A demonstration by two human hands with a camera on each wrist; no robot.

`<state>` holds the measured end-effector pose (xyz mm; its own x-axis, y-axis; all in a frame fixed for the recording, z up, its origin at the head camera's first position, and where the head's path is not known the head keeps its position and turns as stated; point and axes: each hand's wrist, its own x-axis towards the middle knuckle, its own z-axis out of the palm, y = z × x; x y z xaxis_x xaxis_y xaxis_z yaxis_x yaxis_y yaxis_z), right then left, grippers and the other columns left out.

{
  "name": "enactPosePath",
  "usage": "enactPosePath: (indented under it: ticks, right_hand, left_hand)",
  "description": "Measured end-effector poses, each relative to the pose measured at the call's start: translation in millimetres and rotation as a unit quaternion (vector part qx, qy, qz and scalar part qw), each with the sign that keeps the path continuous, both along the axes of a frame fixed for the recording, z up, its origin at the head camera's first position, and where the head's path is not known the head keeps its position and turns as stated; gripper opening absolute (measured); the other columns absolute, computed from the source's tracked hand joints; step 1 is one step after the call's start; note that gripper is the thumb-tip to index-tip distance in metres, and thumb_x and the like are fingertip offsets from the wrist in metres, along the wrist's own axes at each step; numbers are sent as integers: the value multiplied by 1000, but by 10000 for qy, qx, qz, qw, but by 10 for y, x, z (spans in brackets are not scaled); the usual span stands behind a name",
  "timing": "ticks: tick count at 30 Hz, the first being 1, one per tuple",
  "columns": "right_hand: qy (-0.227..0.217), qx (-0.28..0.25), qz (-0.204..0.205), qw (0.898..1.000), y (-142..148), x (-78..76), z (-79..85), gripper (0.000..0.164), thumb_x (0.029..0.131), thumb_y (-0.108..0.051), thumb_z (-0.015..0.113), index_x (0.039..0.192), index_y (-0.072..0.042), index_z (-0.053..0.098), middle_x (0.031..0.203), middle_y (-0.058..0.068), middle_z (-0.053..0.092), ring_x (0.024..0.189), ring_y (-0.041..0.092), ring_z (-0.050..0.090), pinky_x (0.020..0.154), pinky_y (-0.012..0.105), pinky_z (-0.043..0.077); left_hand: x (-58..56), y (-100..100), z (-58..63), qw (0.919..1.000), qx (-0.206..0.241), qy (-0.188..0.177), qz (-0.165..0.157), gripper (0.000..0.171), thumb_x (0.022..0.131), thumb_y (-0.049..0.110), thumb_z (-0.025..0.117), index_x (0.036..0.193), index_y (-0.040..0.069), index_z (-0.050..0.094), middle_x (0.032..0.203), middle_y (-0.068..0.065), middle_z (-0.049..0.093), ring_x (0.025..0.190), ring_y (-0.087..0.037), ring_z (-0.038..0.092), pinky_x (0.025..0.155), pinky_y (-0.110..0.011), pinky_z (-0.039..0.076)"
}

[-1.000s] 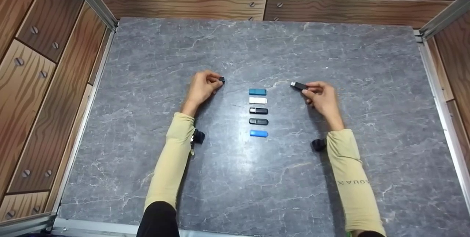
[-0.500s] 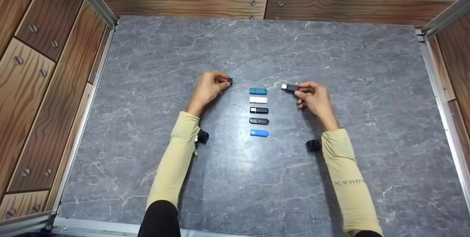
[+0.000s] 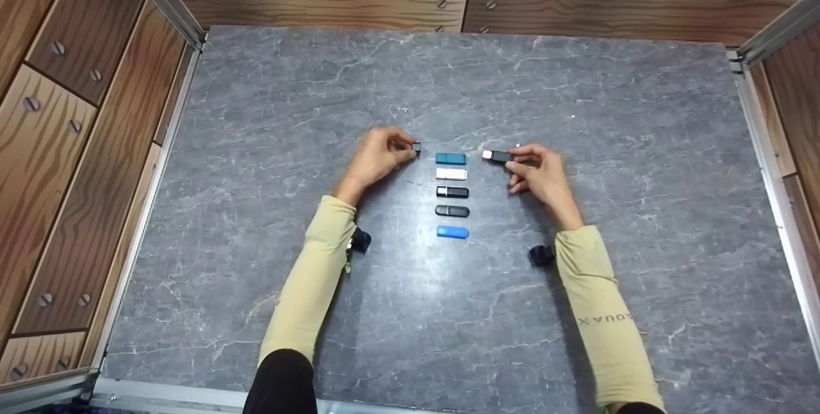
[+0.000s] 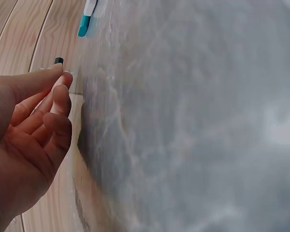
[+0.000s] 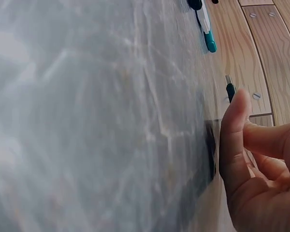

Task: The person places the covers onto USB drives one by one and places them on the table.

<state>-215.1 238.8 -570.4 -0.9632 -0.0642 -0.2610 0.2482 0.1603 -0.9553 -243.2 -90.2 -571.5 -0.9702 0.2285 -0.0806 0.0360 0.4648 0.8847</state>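
In the head view my left hand (image 3: 379, 156) pinches a small black USB stick cap (image 3: 416, 148) between thumb and fingertips. Across from it, my right hand (image 3: 541, 173) pinches a black USB stick (image 3: 500, 156), its bare metal plug pointing left at the cap. Between and just below the two lies a column of USB sticks: a teal one (image 3: 451, 158) at the top, then a white one (image 3: 451, 173), two black ones, and a blue one (image 3: 453, 232) lowest. The left wrist view shows the cap (image 4: 59, 60) past the thumb; the right wrist view shows the stick (image 5: 230, 91) past the fingertips.
The grey marbled table (image 3: 410, 324) spreads around the hands. Wood-patterned panels (image 3: 320, 7) with metal rails stand along its back and sides. Black wrist cameras (image 3: 542, 256) hang at the inner side of each forearm.
Both hands have moved toward each other: the left one to the right with the cap, the right one to the left with the USB stick. The row of sticks has stayed put.
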Motion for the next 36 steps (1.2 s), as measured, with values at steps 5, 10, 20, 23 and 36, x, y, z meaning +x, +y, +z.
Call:
enactPosePath:
  ticks: [5, 10, 20, 23, 36]
  right_hand:
    - [-30, 34, 140, 9999, -52, 3, 7, 37, 98, 5, 68, 133, 15, 59, 97, 5, 65, 55, 6, 65, 56, 23, 61]
    - [-7, 30, 351, 9994, -82, 0, 13, 38, 97, 5, 70, 132, 14, 60, 94, -2, 66, 57, 5, 65, 58, 22, 61]
    - [99, -2, 599, 9982, -144, -10, -34, 36, 98, 6, 68, 131, 16, 59, 91, -4, 67, 57, 4, 65, 57, 21, 60]
    - [82, 14, 708, 9975, -172, -14, -54, 36, 97, 7, 67, 131, 16, 59, 92, -4, 67, 57, 5, 65, 57, 21, 60]
    - [-32, 52, 913, 9958, -314, -30, -38, 37, 95, 8, 70, 130, 15, 60, 87, -6, 71, 55, 5, 63, 55, 21, 58]
  left_hand:
    - [6, 27, -2, 9997, 67, 48, -217, 23, 91, 5, 80, 113, -1, 77, 103, -20, 79, 63, -4, 53, 58, -16, 43]
    - [11, 48, 13, 9993, -5, 44, -381, 25, 91, 7, 80, 115, 2, 77, 102, -17, 79, 64, -4, 53, 56, -16, 42]
    - [28, 116, 2, 9986, 109, -221, -469, 26, 92, 10, 80, 117, 4, 77, 99, -15, 79, 56, -4, 53, 51, -18, 42]
    - [39, 134, -5, 9983, 122, -243, -523, 26, 92, 9, 80, 117, 4, 76, 100, -16, 79, 56, -5, 53, 51, -18, 42]
    - [77, 241, 17, 9970, 98, -399, -649, 25, 91, 9, 81, 115, 5, 77, 102, -14, 79, 57, -5, 53, 52, -18, 44]
